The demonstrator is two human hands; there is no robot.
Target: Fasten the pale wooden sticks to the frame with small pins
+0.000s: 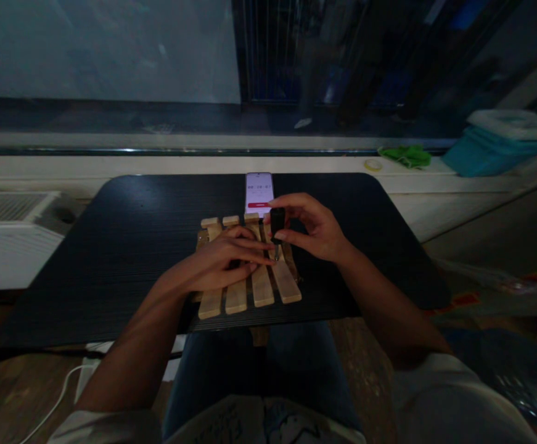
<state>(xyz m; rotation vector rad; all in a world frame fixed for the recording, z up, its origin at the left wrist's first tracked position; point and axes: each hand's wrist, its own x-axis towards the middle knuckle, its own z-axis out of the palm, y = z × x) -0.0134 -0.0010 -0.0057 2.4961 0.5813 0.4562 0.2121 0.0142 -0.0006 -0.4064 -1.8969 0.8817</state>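
Observation:
A small rack of light wooden slats [261,287] lies on a dark ribbed table [111,246]. My left hand [217,262] rests flat on the slats, fingers stretched to the right and pressing down. My right hand [312,228] pinches a short black-handled tool [277,222] upright between thumb and fingers. The tool's metal tip [277,251] points down at the slats beside my left fingertips. A phone [259,192] with a lit white screen lies just beyond the wood.
A white sill runs behind the table with a green cloth [407,155], a tape roll [372,164] and a teal lidded box [499,142]. A white heater [9,234] stands at left. A white cable [60,394] trails on the floor.

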